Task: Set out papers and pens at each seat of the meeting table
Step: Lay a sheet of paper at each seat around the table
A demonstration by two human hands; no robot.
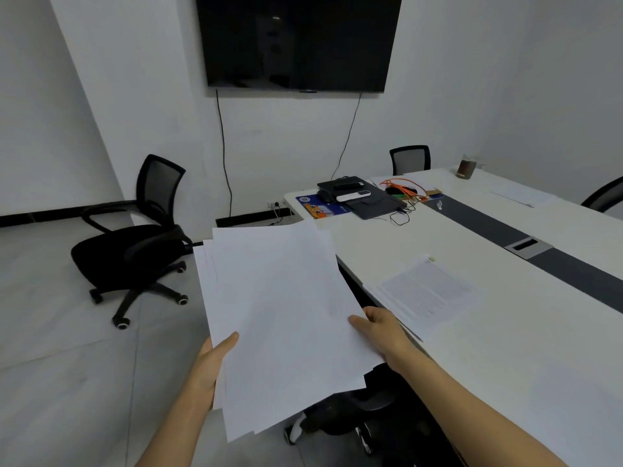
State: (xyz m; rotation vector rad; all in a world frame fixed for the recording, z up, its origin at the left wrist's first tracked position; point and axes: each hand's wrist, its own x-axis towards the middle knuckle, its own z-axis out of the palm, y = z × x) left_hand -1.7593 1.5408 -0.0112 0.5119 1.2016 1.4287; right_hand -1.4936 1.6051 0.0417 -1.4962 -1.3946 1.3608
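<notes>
I hold a loose stack of white papers (279,315) in front of me, beside the near edge of the white meeting table (505,348). My left hand (212,362) grips the stack's lower left edge, thumb on top. At the stack's right edge, my right hand (381,332) pinches the sheets. A printed sheet (424,294) lies on the table just right of my right hand. Another faint sheet (519,193) lies at the far right side. No pen is visible.
A black swivel chair (135,244) stands away from the table on the left. Two more chairs (409,160) stand at the far end and right side. At the table's far end lie a laptop sleeve, remotes (352,196), orange cables (404,190) and a cup (467,168). A screen hangs on the wall.
</notes>
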